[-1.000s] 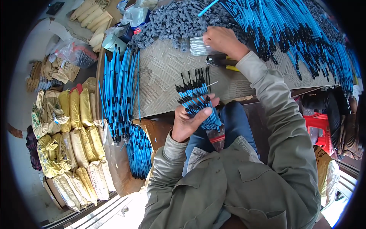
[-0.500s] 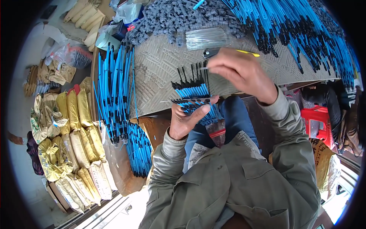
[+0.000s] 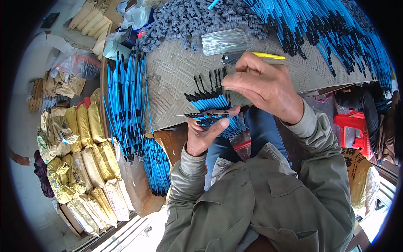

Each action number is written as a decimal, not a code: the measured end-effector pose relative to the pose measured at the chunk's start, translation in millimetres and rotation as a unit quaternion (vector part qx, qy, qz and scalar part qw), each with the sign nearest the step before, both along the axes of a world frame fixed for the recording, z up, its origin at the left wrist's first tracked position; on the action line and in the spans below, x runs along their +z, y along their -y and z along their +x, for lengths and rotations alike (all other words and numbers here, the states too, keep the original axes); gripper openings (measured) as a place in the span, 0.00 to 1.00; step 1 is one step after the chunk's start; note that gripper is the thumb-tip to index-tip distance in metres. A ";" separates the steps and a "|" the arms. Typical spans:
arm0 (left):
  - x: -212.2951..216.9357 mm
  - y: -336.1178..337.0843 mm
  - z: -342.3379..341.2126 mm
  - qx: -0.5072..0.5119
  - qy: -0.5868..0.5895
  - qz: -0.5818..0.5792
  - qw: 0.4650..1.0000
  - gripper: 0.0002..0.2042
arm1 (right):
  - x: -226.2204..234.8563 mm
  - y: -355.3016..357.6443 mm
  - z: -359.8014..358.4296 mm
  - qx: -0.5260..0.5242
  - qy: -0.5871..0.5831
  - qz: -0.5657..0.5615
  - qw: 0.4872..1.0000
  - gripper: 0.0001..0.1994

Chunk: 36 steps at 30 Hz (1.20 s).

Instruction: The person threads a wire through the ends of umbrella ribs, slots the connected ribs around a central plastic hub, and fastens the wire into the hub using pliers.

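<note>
Head view: right hand partly covers pliers; wires, grey fittings beyond.

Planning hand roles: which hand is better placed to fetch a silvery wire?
Probably the right hand: it is nearer the silvery wires, while the left hand grips black-tipped blue rods. Whether the right holds anything is unclear.

Olive green fills the lower middle of the frame: it's a jacket, a small round button at its front and a flapped pocket just to the right! Over on the right, a long right sleeve, deeply creased; left of centre, the left sleeve ends in a banded cuff. Left hand and right hand both bare! Blue trousers show mid-frame, pale mottled cloth against them.
</note>
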<state>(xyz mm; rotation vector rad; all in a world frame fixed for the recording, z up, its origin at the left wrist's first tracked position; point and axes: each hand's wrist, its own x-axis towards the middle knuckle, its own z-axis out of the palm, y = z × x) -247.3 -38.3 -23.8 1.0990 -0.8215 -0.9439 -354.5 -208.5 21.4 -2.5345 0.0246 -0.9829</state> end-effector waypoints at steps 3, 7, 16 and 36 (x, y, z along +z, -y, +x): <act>0.4 -0.6 0.7 0.003 0.011 0.001 1.000 0.15 | 2.9 -2.1 0.8 -0.004 -0.018 -0.024 1.000 0.09; -1.8 -0.5 5.0 -0.022 0.061 0.018 0.998 0.15 | 9.8 7.9 8.9 0.089 -0.039 0.040 0.994 0.10; 0.0 -0.7 3.0 -0.012 -0.010 0.016 1.000 0.15 | 27.2 30.2 19.3 0.274 -0.248 0.325 0.870 0.07; 0.4 -4.1 4.1 -0.020 0.037 0.019 0.999 0.11 | 24.5 5.7 14.6 0.193 -0.182 0.252 0.931 0.03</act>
